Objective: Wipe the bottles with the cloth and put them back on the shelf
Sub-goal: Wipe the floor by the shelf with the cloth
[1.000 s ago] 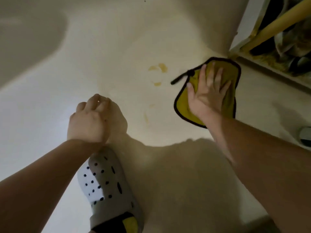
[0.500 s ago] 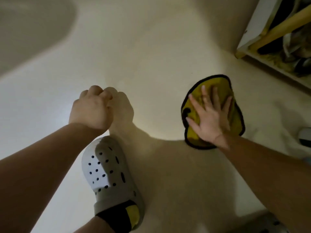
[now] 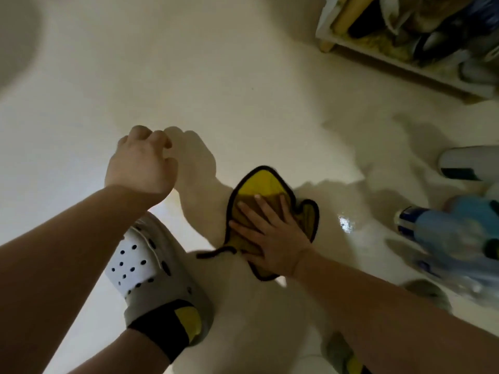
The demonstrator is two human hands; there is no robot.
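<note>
A yellow cloth [image 3: 266,182] with black trim lies crumpled on the pale floor. My right hand [image 3: 272,230] presses flat on it with fingers spread. My left hand [image 3: 141,161] hovers above the floor to the left, fingers curled, holding nothing. At the right edge, a blue bottle [image 3: 442,233] lies blurred on the floor, and a white bottle [image 3: 469,163] with a dark band lies beyond it. A low white shelf [image 3: 399,63] stands at the top right with dark items inside.
My foot in a white perforated clog [image 3: 151,265] stands just left of the cloth. A second foot [image 3: 343,354] shows at the bottom edge. A wet shiny patch [image 3: 345,224] glints on the floor right of the cloth.
My right hand has dragged the cloth across the floor toward me, from beside the shelf to beside my foot. The cloth has bunched up. Bottles came into view at the right.
</note>
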